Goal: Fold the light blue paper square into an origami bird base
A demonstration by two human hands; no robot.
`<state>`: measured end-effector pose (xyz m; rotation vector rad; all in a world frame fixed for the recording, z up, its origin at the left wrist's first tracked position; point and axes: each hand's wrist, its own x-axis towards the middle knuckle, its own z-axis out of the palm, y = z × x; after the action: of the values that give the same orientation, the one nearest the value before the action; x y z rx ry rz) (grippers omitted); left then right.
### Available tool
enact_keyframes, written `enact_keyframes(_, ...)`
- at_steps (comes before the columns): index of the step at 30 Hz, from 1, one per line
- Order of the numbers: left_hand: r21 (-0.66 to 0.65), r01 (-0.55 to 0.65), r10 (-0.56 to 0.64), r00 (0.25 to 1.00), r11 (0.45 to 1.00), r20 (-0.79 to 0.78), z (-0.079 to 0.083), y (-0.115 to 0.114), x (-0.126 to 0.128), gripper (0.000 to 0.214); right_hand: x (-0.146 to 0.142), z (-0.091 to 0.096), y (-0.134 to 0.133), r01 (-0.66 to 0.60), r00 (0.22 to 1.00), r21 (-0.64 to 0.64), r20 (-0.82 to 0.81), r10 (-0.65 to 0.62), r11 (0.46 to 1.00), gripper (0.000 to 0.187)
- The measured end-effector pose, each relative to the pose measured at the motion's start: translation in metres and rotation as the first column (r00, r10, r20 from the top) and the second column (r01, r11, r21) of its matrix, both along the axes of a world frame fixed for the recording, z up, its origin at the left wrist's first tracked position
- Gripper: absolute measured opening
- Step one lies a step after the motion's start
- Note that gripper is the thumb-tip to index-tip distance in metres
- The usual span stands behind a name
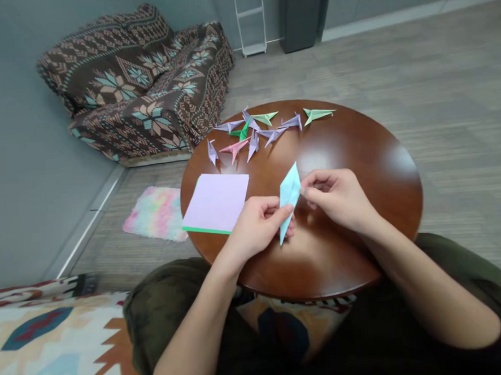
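Paper cranes (247,134) lay grouped along the far edge of a round wooden table (349,142), the rightmost crane set slightly apart from the rest. A square sheet of origami paper (215,204) lay on the near left of the table, one corner at the left rim. A folded paper (289,202) was held between the left hand (257,226) and the right hand (338,199), above the table's near centre. A blanket-draped sofa (138,87) stood beyond the table's far left edge. A mat (152,213) lay on the floor (439,85) just left of the table.
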<state>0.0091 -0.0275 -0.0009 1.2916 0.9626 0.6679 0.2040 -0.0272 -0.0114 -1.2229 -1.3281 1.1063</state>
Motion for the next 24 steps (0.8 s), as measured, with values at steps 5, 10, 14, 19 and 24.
enact_keyframes(5,-0.034,0.000,0.001,1.000,0.999,0.024,0.001,0.001,-0.002,0.031,0.004,-0.002,0.005,0.140,0.987,0.034,-0.083,-0.137,0.989,0.007)
enact_keyframes(10,0.111,0.039,-0.036,0.999,0.993,-0.029,0.003,0.005,-0.005,0.022,-0.002,0.000,0.004,-0.113,0.963,-0.081,-0.254,0.089,0.990,0.038)
enact_keyframes(14,0.141,-0.107,0.108,0.994,0.984,0.007,0.001,0.010,-0.008,0.018,-0.001,-0.002,0.003,-0.024,0.958,-0.097,-0.288,-0.005,0.995,0.039)
enact_keyframes(19,0.035,-0.430,0.405,0.871,0.902,0.279,0.000,0.016,-0.010,0.020,0.003,-0.001,0.003,-0.025,0.965,-0.150,-0.262,-0.015,0.988,0.047)
enact_keyframes(24,0.019,-0.453,0.428,0.856,0.891,0.291,0.000,0.014,-0.006,0.024,-0.001,0.002,-0.002,-0.216,0.969,-0.191,-0.158,0.188,0.957,0.031)
